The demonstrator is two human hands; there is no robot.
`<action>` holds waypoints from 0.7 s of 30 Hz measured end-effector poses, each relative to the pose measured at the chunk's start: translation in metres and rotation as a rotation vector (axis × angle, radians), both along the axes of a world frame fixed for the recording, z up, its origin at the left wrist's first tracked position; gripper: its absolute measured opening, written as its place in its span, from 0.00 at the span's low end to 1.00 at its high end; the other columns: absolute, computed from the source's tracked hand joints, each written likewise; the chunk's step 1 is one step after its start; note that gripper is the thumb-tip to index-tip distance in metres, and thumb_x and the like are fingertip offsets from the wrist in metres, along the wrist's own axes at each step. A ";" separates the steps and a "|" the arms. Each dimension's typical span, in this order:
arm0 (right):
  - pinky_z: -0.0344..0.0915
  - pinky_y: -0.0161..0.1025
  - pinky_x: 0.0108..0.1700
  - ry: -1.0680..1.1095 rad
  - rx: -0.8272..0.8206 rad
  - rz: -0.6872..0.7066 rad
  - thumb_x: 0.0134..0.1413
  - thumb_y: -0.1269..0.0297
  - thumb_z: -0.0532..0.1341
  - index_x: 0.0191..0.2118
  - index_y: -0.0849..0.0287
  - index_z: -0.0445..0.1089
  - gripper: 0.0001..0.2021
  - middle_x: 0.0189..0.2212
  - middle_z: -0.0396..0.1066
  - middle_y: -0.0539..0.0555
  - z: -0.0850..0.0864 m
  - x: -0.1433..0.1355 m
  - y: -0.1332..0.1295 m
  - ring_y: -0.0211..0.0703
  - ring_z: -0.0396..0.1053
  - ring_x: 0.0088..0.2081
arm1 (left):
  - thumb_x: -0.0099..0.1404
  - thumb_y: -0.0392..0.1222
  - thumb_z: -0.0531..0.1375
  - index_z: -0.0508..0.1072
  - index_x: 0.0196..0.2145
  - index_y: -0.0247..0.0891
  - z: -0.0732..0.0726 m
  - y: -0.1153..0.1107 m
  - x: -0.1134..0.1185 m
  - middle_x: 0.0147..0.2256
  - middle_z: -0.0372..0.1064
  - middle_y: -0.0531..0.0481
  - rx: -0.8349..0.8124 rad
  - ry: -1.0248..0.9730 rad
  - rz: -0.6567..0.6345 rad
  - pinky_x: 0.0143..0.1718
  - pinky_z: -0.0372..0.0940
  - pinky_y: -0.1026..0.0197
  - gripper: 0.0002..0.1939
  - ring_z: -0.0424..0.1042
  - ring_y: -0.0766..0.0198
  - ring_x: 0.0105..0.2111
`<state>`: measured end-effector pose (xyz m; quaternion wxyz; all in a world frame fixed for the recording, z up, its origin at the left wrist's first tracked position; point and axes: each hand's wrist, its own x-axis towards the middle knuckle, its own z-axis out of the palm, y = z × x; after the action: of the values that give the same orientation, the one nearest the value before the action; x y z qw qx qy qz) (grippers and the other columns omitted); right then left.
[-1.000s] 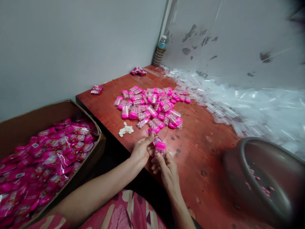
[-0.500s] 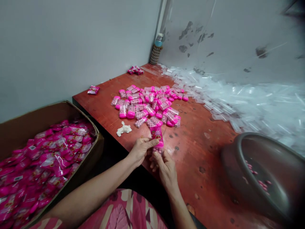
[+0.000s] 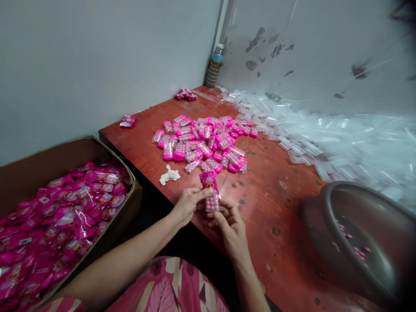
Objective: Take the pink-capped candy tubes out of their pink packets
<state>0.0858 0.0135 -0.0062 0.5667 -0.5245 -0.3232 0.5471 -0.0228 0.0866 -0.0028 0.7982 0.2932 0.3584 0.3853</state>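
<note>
A clear bottle of small pink candy balls in a printed pink wrapper (image 3: 212,197) is held above the table's near edge. My left hand (image 3: 191,204) pinches it from the left, thumb across the front. My right hand (image 3: 231,227) is at its lower right, fingers apart and loosely curved, fingertips at the packet's edge; some fingers are partly hidden. Just beyond lies a heap of clear candy bottles with pink caps (image 3: 204,141), filled with pink balls. A crumpled whitish lump (image 3: 169,175) lies left of the packet.
A cardboard box (image 3: 130,173) full of pink wrapped packets (image 3: 69,216) stands left of the red table (image 3: 269,199). Clear plastic sleeves (image 3: 341,134) are piled along the right wall. A grey basin (image 3: 328,203) with several pink balls stands at right. A bottle in a woven holder (image 3: 212,73) occupies the corner.
The wrapped candy bottle has tilted and shifted slightly left; more of its pink balls show below the wrapper. My right fingers have loosened from its lower end and moved slightly right.
</note>
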 end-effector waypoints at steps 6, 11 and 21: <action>0.66 0.32 0.28 0.008 0.035 -0.076 0.47 0.65 0.61 0.36 0.57 0.63 0.09 0.25 0.70 0.47 -0.005 0.000 0.004 0.34 0.68 0.25 | 0.48 0.42 0.64 0.73 0.25 0.27 0.002 -0.012 -0.001 0.21 0.68 0.47 0.047 -0.015 -0.084 0.24 0.64 0.64 0.12 0.66 0.68 0.20; 0.61 0.28 0.21 0.000 0.029 -0.060 0.46 0.65 0.62 0.33 0.58 0.63 0.09 0.18 0.67 0.44 -0.002 -0.013 0.015 0.31 0.64 0.19 | 0.50 0.42 0.63 0.73 0.22 0.28 0.011 -0.019 -0.020 0.21 0.69 0.46 0.057 -0.010 -0.019 0.31 0.66 0.59 0.11 0.69 0.64 0.23; 0.61 0.29 0.22 -0.110 0.002 -0.098 0.49 0.58 0.59 0.30 0.59 0.64 0.09 0.21 0.68 0.47 -0.005 0.010 0.014 0.32 0.65 0.21 | 0.56 0.51 0.56 0.72 0.43 0.40 0.003 -0.014 -0.081 0.45 0.68 0.44 0.731 0.477 0.379 0.50 0.56 0.49 0.19 0.65 0.53 0.47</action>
<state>0.0956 0.0274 -0.0108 0.5749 -0.5684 -0.3284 0.4885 -0.1034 0.0726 0.0004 0.4539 0.5644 0.4197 0.5470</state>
